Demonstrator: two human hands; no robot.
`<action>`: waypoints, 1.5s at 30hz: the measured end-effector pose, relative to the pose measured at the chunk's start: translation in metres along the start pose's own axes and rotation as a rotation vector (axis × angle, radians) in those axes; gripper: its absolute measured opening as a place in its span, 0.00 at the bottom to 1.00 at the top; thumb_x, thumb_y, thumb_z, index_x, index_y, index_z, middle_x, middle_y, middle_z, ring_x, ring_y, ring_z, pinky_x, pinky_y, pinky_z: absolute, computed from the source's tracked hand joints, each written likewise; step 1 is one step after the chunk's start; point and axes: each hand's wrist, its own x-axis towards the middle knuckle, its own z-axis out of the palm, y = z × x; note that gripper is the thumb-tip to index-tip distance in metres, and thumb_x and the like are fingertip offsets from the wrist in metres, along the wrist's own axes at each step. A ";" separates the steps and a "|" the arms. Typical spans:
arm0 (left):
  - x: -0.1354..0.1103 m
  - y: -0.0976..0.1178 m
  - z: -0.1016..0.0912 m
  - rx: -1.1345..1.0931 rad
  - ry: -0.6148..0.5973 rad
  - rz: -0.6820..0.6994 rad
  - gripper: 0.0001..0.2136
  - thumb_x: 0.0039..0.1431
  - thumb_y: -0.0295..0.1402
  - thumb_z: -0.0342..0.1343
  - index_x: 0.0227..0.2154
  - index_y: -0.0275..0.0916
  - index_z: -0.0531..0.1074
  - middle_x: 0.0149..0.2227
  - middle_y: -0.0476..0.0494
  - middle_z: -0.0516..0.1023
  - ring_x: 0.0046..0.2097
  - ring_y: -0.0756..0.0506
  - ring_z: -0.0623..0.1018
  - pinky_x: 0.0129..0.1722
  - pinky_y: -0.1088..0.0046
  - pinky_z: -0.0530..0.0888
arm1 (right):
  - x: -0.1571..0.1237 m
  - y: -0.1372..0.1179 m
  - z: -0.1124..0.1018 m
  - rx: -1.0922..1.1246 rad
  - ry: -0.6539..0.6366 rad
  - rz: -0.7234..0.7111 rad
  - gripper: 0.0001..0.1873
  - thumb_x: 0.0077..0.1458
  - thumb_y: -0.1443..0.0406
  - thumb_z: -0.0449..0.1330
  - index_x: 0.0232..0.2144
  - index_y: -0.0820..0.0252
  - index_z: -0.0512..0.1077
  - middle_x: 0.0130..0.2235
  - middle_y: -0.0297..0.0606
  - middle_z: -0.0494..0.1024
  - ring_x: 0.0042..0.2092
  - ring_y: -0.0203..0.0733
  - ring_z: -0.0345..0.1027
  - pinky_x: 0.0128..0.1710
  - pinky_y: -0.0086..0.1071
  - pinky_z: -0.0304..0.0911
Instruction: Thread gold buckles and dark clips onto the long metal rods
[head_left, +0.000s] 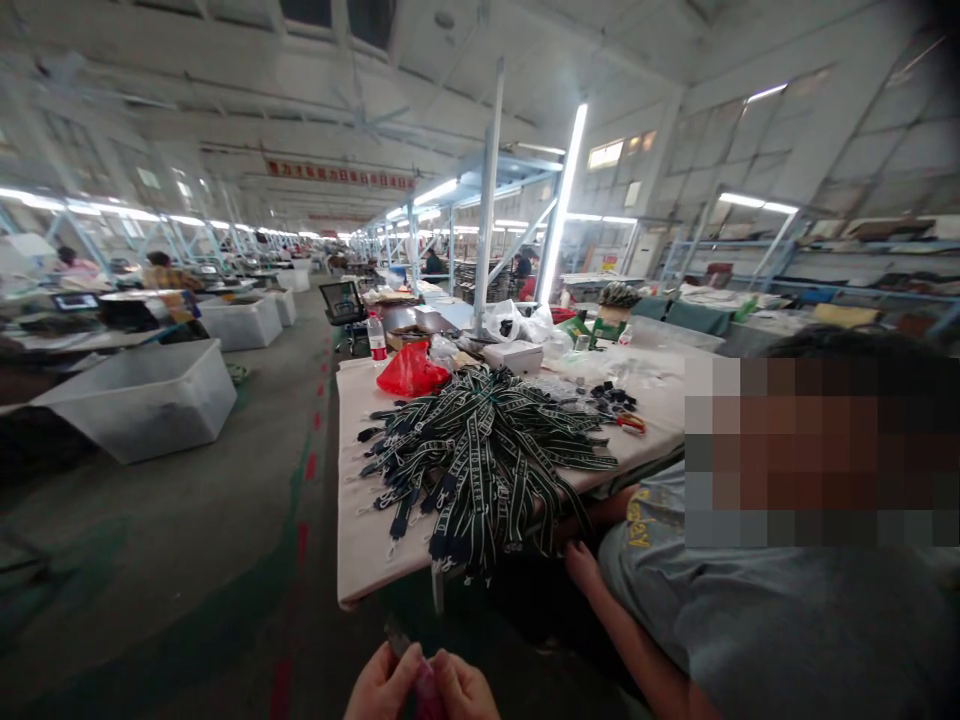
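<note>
At the bottom edge of the head view, my left hand (381, 684) and my right hand (463, 688) are close together, both closed. Between them is a small pink item (428, 692), pinched by the fingers; its kind does not show. A thin greyish piece (396, 636) sticks up beside my left thumb, blurred. Beyond my hands, a large bundle of dark straps with white lettering and metal clips (480, 470) is spread over a cloth-covered table (367, 560), some strap ends hanging over its front edge.
A co-worker in a grey shirt (780, 620) sits close on the right. On the table are a red plastic bag (412, 370), a bottle (376, 338), a white box (513, 356), black small parts (611, 397) and red-handled tool (631, 424). A white bin (150, 400) stands across the aisle.
</note>
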 end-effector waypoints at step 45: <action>0.029 -0.021 0.212 -0.055 -0.267 0.049 0.18 0.45 0.46 0.59 0.26 0.32 0.69 0.31 0.38 0.77 0.32 0.44 0.75 0.31 0.71 0.70 | -0.022 -0.053 -0.183 0.216 0.440 -0.010 0.24 0.41 0.48 0.61 0.32 0.63 0.73 0.27 0.37 0.75 0.27 0.40 0.66 0.29 0.31 0.60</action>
